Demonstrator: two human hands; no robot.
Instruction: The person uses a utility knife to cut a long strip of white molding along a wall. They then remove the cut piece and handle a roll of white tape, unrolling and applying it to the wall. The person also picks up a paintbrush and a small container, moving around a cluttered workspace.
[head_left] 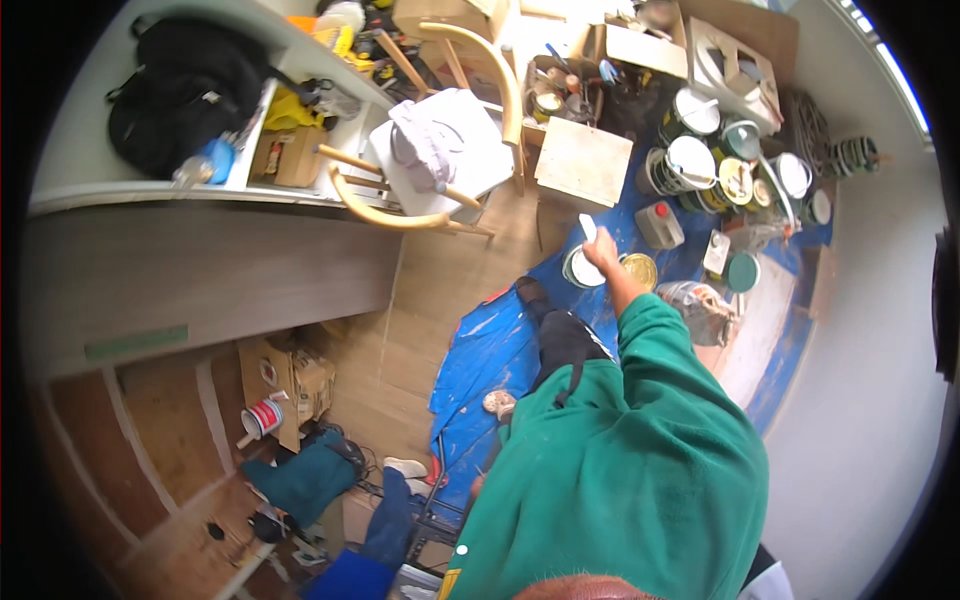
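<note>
My right hand (pixel 603 252) reaches forward from a green sleeve, its fingers closed round a flat, pale tool (pixel 588 228) that points up and away; its exact kind is too small to tell. Just below that hand stands a white tub (pixel 582 268), and to its right a round, gold-coloured lid or tin (pixel 639 270). My left hand is mostly hidden beside my body, and its fingers do not show. Near my left side is a pale, speckled, round-ended thing (pixel 497 401) that I cannot make out.
A blue sheet (pixel 490 350) covers the floor by my feet. Paint buckets (pixel 690 160) crowd the far right near a jug with a red cap (pixel 660 225). Ahead stand a wooden-armed chair (pixel 450 140) and a pale board-topped box (pixel 584 160). Clothes (pixel 310 480) lie at lower left.
</note>
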